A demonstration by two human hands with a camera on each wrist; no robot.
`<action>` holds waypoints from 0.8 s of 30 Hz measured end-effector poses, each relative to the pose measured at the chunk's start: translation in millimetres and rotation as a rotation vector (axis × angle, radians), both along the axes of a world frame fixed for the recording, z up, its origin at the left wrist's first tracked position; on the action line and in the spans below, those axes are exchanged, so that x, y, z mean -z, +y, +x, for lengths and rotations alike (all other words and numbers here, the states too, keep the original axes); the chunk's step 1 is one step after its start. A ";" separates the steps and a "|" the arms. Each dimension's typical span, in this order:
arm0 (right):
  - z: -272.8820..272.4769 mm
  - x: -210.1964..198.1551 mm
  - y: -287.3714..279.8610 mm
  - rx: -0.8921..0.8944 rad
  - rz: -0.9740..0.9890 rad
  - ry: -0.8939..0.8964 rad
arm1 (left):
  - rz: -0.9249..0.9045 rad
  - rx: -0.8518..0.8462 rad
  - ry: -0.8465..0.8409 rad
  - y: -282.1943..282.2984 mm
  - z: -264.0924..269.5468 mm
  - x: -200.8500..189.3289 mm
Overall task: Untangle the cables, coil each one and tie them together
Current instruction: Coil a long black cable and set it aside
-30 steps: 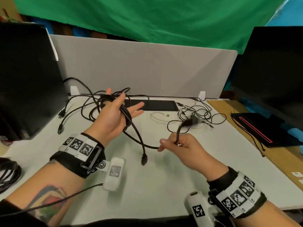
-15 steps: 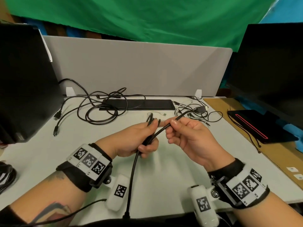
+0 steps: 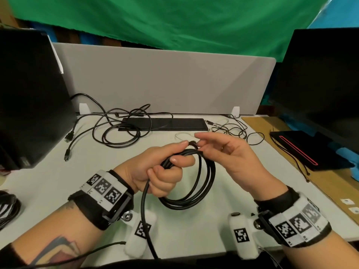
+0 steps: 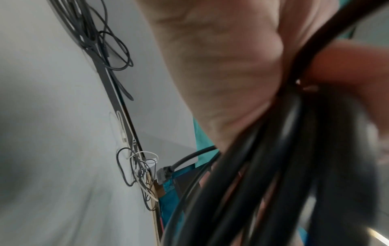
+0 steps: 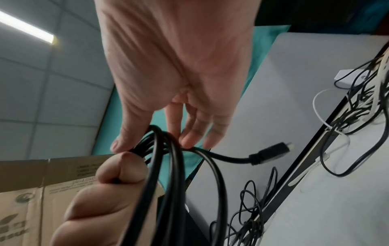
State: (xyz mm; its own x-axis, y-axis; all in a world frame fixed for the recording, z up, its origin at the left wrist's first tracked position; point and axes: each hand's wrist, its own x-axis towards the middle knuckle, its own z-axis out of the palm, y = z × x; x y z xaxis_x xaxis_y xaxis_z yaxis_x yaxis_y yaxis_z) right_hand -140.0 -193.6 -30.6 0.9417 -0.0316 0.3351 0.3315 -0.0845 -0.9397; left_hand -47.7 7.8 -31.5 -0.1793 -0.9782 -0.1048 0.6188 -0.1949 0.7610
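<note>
The thick black cable [image 3: 208, 183] was held coiled above the near bench [image 3: 58, 181], clenched in the left hand [image 3: 163, 171] (to gather the loops); its top strand was pinched by the right hand [image 3: 229, 154].

Green backdrop [image 3: 174, 22], grey divider panel [image 3: 165, 80], black keyboard [image 3: 184, 124], dark monitor [image 3: 320, 84], cardboard box [image 5: 31, 199]

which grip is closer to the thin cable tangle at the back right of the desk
Right. The right grip is just in front of the thin cable tangle; the left grip is further left, holding the black cable coil.
</note>
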 end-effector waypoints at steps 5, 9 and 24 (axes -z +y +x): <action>-3.0 6.0 9.0 0.016 -0.212 0.033 | -0.024 0.081 0.127 2.6 2.9 6.8; -2.8 10.2 11.9 -0.077 -0.072 0.171 | -0.054 0.112 0.146 1.4 5.7 11.6; 6.0 23.0 16.7 0.104 0.032 0.302 | -0.018 -0.223 -0.119 -3.3 13.1 15.1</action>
